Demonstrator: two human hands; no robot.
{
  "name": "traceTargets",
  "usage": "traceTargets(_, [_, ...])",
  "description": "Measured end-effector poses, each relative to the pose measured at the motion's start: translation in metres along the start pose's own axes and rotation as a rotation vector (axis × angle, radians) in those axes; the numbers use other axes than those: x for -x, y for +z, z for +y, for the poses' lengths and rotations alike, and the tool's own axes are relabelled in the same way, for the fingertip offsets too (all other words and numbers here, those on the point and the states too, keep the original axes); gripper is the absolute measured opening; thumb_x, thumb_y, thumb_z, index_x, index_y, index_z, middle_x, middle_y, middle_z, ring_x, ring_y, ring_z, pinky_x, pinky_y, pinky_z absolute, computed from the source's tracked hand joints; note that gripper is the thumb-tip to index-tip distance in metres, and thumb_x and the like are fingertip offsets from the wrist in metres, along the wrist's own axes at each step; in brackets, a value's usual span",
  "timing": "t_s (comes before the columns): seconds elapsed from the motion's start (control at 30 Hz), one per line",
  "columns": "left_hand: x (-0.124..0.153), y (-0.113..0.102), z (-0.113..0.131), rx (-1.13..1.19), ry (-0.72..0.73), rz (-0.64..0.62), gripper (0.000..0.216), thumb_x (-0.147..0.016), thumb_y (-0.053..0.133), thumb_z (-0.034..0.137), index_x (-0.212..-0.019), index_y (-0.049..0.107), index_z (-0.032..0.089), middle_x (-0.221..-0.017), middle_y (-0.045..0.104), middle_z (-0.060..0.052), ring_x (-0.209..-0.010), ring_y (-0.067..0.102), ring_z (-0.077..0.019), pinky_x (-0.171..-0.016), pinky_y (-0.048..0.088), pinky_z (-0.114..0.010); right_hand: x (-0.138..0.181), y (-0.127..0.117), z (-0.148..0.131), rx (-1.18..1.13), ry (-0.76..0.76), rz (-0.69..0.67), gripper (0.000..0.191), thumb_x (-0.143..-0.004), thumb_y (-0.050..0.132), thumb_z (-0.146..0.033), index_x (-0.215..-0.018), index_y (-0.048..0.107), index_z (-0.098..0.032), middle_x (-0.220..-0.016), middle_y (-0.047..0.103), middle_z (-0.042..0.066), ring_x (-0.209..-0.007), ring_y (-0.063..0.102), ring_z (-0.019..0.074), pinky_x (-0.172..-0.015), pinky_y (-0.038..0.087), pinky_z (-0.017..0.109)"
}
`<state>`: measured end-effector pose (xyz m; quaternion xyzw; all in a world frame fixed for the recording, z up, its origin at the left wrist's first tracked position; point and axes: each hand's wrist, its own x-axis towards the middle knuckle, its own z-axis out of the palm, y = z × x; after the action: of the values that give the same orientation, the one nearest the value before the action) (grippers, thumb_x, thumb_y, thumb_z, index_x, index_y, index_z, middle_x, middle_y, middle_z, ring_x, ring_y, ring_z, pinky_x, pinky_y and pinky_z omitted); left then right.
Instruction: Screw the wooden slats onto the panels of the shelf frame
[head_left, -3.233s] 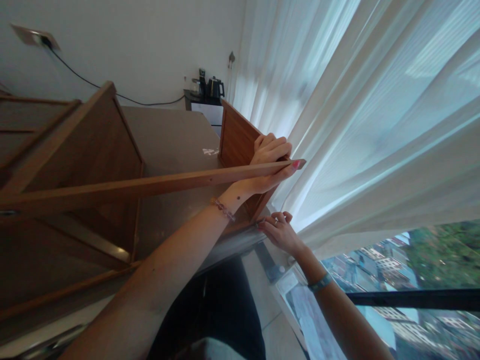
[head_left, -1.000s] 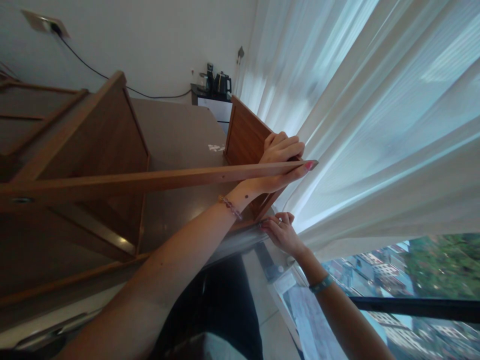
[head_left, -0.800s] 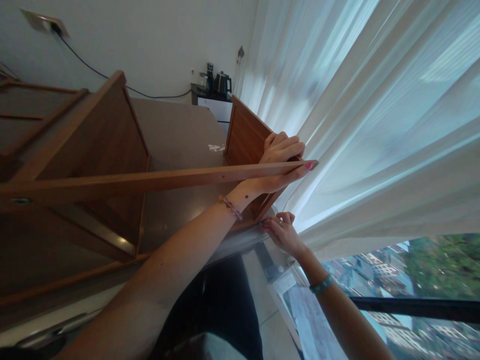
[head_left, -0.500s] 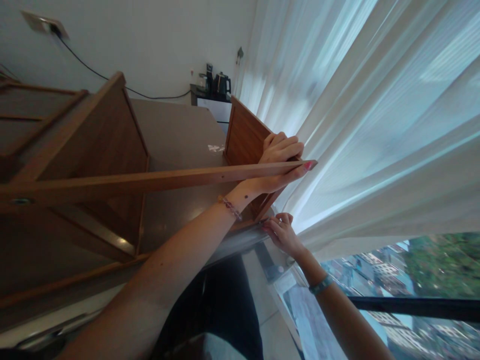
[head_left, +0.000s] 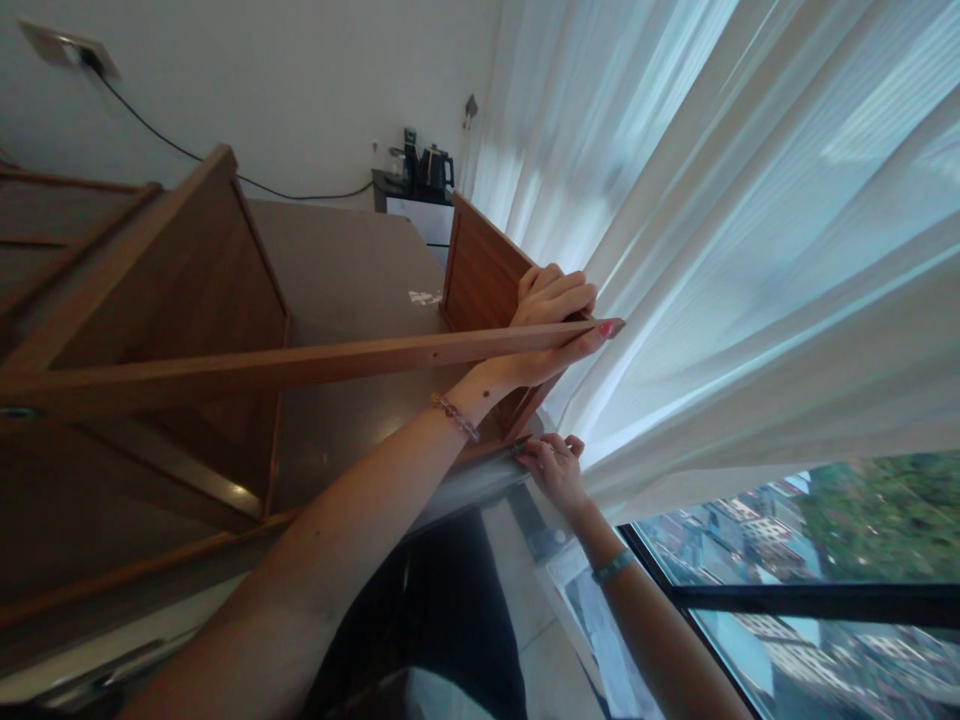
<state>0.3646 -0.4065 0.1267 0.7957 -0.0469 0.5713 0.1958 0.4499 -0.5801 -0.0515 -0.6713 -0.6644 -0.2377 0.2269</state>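
Observation:
A brown wooden shelf unit with panels (head_left: 480,265) and a long front rail (head_left: 360,353) rests on a grey-beige table (head_left: 345,250). My left hand (head_left: 551,310), with a beaded bracelet at its wrist, wraps round the far right end of that rail, thumb in front and fingers over the panel behind. Lower down, my right hand (head_left: 556,468) is closed in a pinch at the unit's bottom right corner. A thin dark thing shows at its fingertips, too small to name. The rail hides part of my left palm.
White curtains (head_left: 637,220) hang close on the right, beside a window (head_left: 825,595). At the back, a black kettle (head_left: 435,168) stands on a small cabinet (head_left: 420,212). A black cable (head_left: 300,195) runs along the wall from a socket (head_left: 69,50).
The view has shifted slightly, so the unit and both hands sit a little further left. My left hand keeps its hold; my right stays at the lower corner.

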Motion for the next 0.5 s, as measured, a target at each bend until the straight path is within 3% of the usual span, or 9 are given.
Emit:
traceTargets(0.13, [0.001,0.001,-0.002,-0.021,-0.002,-0.025,0.051,-0.093,0.025,0.065,-0.071,0.043,0.022,-0.076,0.055,-0.001,-0.083,0.050,-0.0189,-0.088,0.036,-0.040,0.007,0.007,-0.017,-0.016,0.114,0.043,0.016,-0.098,0.050,-0.028,-0.089,0.061,-0.021,-0.074,0.069,0.001,-0.067,0.059,0.0140,-0.071,0.033,0.031])
traceTargets(0.33, [-0.001,-0.003,0.000,0.001,-0.022,-0.079,0.049,-0.092,0.024,0.065,-0.071,0.040,0.023,-0.076,0.054,-0.002,-0.084,0.050,-0.0208,-0.089,0.035,-0.044,0.007,0.007,-0.049,-0.139,0.419,0.174,0.020,-0.097,0.048,-0.030,-0.088,0.063,-0.023,-0.101,0.067,0.007,-0.086,0.063,0.0180,-0.075,0.044,0.031])
traceTargets(0.5, [-0.002,-0.013,0.005,0.003,-0.023,-0.158,0.047,-0.092,0.027,0.063,-0.070,0.039,0.024,-0.077,0.056,-0.002,-0.083,0.052,-0.0212,-0.090,0.036,-0.044,0.012,0.011,-0.058,-0.095,0.506,0.218,0.017,-0.094,0.053,-0.029,-0.084,0.066,-0.024,-0.092,0.065,0.007,-0.082,0.062,0.0199,-0.072,0.046,0.033])
